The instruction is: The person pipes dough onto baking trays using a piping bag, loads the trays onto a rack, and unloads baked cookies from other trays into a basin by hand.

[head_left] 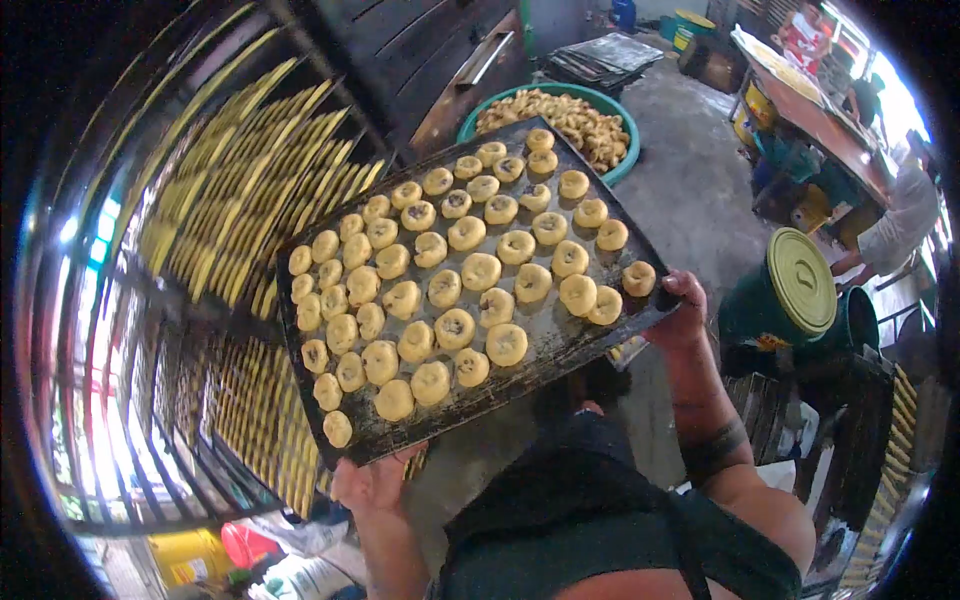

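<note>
A dark baking tray [545, 345] spans the middle of the view, tilted, with rows of round dough pieces [466, 233] on it. Some of the pieces show dark filling in their centres. My left hand [370, 483] grips the tray's near left edge from below, its fingers partly hidden under the metal. At the right corner my right hand [680, 308] is closed around the tray's rim. The far left corner of the tray reaches close to a slatted rack.
The slatted rack [250, 190] stands along the left. Beyond the tray, a green basin [632, 150] holds a heap of baked pieces [560, 115], near stacked dark trays [605, 58]. On the right are a lidded drum [800, 280], a long table [830, 120] and a seated person [900, 215].
</note>
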`<act>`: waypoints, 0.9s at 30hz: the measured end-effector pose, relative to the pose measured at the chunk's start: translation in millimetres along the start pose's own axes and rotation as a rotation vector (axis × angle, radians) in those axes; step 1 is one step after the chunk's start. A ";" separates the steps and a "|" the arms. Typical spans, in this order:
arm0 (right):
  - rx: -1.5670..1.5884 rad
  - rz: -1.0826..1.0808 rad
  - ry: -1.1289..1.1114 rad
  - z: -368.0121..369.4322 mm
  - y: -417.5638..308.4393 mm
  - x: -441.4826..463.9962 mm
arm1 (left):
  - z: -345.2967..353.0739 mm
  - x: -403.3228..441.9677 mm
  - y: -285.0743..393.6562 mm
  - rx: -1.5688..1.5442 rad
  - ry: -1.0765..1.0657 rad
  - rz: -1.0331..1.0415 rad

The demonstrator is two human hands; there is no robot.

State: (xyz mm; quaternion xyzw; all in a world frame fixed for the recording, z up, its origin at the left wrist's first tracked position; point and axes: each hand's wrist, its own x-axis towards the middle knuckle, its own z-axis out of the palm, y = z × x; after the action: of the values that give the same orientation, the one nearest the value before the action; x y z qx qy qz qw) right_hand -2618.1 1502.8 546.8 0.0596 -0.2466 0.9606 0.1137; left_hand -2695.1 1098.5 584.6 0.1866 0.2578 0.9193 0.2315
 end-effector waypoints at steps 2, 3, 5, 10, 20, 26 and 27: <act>0.048 0.000 -0.083 -19.1 -1.8 13.6 | -18.5 5.4 14.7 -0.071 0.084 -0.023; 0.017 0.032 -0.058 -22.8 1.1 19.3 | -22.6 6.8 24.5 -0.151 0.245 -0.047; 0.030 0.136 0.012 -32.1 -2.6 34.4 | -33.9 2.3 30.1 -0.012 0.445 -0.018; -0.010 0.191 -0.158 -52.6 -8.1 46.2 | 5.4 2.3 4.2 0.018 0.293 0.111; -1.359 -0.598 -0.185 147.8 97.1 -20.1 | 62.6 -20.6 -20.4 0.304 0.137 0.094; -1.674 -0.554 -0.331 151.8 153.6 7.7 | 79.5 -0.6 -19.8 0.398 0.156 0.056; -1.593 -0.534 -0.372 135.5 146.9 30.8 | 82.5 12.2 -20.7 0.390 0.179 0.065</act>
State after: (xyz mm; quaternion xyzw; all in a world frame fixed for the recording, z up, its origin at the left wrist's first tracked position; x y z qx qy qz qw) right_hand -2676.4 1317.4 602.5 0.1744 -0.8396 0.4168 0.3016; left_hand -2660.1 1152.6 641.5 0.1539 0.4439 0.8720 0.1374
